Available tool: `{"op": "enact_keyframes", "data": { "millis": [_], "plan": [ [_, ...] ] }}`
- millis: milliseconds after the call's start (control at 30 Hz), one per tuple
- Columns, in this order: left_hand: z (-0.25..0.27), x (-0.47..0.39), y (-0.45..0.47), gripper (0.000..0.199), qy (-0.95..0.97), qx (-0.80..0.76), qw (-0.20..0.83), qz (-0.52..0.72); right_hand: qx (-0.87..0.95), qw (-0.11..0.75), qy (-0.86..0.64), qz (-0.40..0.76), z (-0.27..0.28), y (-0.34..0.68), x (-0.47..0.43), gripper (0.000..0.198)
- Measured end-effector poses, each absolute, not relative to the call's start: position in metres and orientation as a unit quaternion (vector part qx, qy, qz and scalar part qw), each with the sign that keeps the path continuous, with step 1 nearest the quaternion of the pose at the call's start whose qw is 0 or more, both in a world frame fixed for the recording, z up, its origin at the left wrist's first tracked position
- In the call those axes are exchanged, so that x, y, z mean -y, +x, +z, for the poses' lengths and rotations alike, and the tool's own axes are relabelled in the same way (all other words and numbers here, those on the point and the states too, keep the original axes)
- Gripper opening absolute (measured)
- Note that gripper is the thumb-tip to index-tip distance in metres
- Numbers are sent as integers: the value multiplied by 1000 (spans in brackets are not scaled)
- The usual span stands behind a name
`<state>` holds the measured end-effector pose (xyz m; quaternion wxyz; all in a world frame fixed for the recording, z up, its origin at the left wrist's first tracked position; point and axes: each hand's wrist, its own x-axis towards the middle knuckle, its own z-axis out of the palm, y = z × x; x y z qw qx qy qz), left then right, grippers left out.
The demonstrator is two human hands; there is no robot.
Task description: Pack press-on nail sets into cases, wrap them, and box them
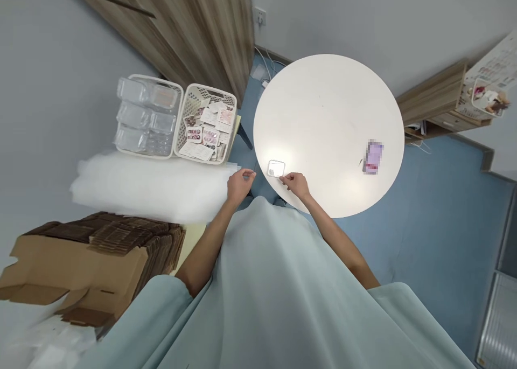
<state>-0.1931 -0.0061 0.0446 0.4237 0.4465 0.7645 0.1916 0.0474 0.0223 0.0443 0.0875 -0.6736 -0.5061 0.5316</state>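
Observation:
A small, flat, clear-looking case (277, 168) with rounded corners lies near the front left edge of the round white table (327, 110). Glare covers most of it, and a small grey patch shows at its lower left. My right hand (297, 185) has thumb and finger pinched at the case's lower right corner. Just off the table's left edge hovers my left hand (240, 187), its thumb and forefinger brought together. Anything between those fingertips is too small to make out.
A blurred purple phone-like object (373, 157) lies on the table's right. At left stand a basket of printed cards (208, 129), a basket of clear plastic boxes (147, 118), a white foam roll (157, 188) and flattened cardboard boxes (81, 266). A wooden shelf (436, 97) stands at right.

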Motion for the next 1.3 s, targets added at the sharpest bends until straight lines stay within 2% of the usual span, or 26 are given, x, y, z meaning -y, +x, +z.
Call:
{"op": "enact_keyframes", "data": {
  "millis": [167, 367, 567, 700, 833, 1133, 1300],
  "plan": [
    [61, 52, -245, 22, 369, -815, 384, 229, 567, 72, -622, 535, 70, 17, -26, 48],
    [38, 103, -314, 38, 326, -876, 272, 229, 672, 22, -529, 517, 84, -55, -36, 58],
    [5, 114, -346, 52, 339, -897, 239, 155, 751, -15, -457, 477, 93, -128, -46, 51],
    [-5, 112, -351, 52, 359, -901, 229, 78, 774, -30, -435, 460, 97, -159, -44, 48],
    [-9, 114, -354, 48, 381, -896, 221, 52, 780, -48, -431, 451, 98, -174, -37, 46],
    [-2, 121, -354, 35, 395, -887, 217, 103, 772, -61, -427, 467, 93, -184, -24, 36],
    [22, 129, -353, 32, 394, -882, 185, 180, 775, -5, -411, 480, 89, -188, -28, 20]
  ]
}}
